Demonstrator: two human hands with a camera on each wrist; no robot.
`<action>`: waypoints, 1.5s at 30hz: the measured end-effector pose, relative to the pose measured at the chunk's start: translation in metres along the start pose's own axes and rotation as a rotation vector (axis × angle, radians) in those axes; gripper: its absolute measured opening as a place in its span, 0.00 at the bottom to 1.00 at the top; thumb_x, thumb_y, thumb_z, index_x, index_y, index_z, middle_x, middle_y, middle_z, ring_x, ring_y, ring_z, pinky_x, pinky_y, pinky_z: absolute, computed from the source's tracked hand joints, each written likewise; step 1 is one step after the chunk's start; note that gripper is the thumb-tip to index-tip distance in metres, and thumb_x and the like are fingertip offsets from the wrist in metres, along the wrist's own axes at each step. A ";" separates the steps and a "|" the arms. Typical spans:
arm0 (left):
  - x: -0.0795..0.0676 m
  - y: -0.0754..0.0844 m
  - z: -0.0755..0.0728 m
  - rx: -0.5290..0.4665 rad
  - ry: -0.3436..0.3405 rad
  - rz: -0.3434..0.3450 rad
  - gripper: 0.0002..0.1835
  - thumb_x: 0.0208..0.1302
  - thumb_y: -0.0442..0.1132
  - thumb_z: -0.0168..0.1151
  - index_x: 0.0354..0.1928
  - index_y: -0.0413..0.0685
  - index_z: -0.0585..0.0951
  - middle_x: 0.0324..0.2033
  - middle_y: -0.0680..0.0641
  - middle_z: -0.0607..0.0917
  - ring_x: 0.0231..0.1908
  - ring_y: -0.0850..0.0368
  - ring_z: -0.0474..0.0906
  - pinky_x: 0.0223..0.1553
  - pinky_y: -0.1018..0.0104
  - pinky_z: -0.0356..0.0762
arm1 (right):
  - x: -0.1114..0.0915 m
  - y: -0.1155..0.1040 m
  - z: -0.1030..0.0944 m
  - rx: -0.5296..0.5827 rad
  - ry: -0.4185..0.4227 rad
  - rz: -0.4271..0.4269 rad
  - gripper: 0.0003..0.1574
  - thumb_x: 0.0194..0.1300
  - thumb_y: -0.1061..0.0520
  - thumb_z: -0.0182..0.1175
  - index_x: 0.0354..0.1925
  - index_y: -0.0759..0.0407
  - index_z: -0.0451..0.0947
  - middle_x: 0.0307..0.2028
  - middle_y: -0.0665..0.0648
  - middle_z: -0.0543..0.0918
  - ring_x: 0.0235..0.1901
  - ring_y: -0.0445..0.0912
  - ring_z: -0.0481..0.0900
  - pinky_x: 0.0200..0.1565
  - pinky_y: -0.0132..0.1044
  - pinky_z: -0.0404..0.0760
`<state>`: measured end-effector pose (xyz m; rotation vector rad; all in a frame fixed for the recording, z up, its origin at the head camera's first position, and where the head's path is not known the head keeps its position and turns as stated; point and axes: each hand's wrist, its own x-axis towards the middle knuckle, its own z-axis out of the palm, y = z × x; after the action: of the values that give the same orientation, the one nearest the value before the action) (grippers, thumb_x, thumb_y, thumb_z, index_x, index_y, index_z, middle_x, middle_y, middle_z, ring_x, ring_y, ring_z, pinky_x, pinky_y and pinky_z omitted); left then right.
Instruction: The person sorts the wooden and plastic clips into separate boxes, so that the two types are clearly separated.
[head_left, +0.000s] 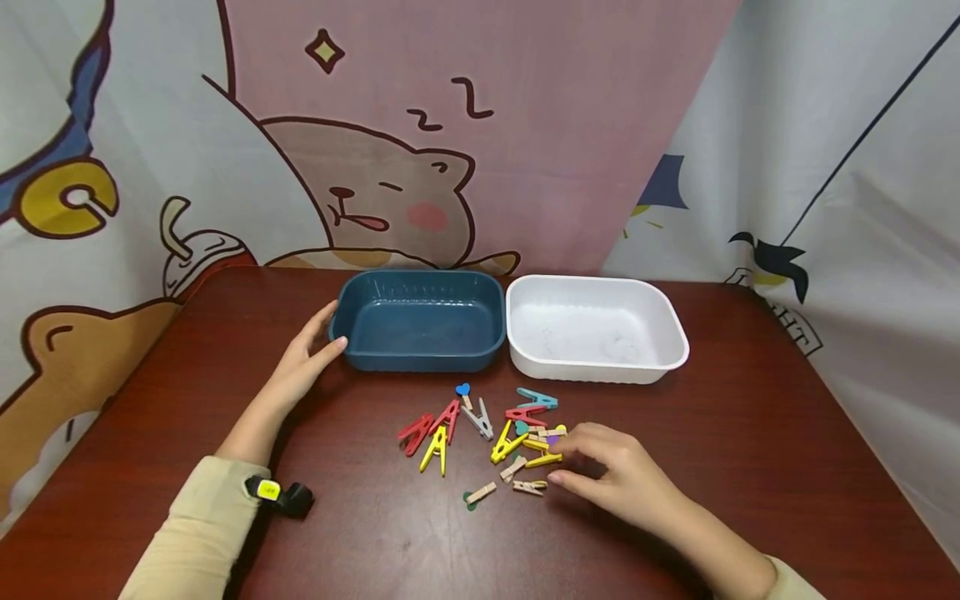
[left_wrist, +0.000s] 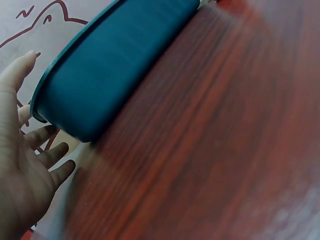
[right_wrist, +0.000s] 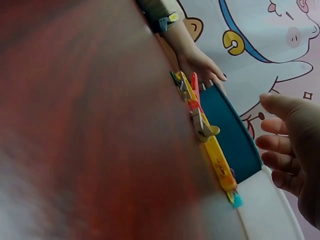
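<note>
My left hand [head_left: 303, 360] is at the left end of a dark blue basin [head_left: 420, 363], thumb at its front corner and fingers along its side. In the left wrist view those fingers [left_wrist: 52, 156] are spread and mostly straight beside the basin's wall. Over the right edge of a loose group of clothespins hovers my right hand [head_left: 630, 475], thumb and fingers apart with nothing between them. Nearest its fingertips lie a yellow plastic clothespin [head_left: 545, 458] and a small wooden clothespin [head_left: 528, 487]. Red clothespins [head_left: 417, 433], a grey one [head_left: 477, 419] and a teal one [head_left: 538, 398] lie farther left and back.
A white basin [head_left: 592, 371] stands against the blue one's right side. Both sit at the back of the dark red-brown table [head_left: 360, 533], before a printed curtain [head_left: 562, 125]. Another small wooden clothespin with a green end [head_left: 481, 493] lies nearest the front.
</note>
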<state>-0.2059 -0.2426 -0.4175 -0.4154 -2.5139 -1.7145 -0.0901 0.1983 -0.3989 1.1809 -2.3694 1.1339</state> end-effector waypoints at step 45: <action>-0.001 0.009 0.004 -0.036 -0.022 -0.041 0.38 0.68 0.36 0.57 0.75 0.43 0.50 0.70 0.34 0.57 0.67 0.37 0.54 0.63 0.39 0.51 | -0.019 0.015 0.033 0.006 -0.065 -0.030 0.08 0.54 0.59 0.72 0.32 0.50 0.83 0.26 0.41 0.75 0.26 0.33 0.70 0.27 0.18 0.67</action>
<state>-0.2017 -0.2363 -0.4106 -0.3896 -2.5274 -1.7813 -0.0856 0.1896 -0.4389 1.2688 -2.3892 1.1100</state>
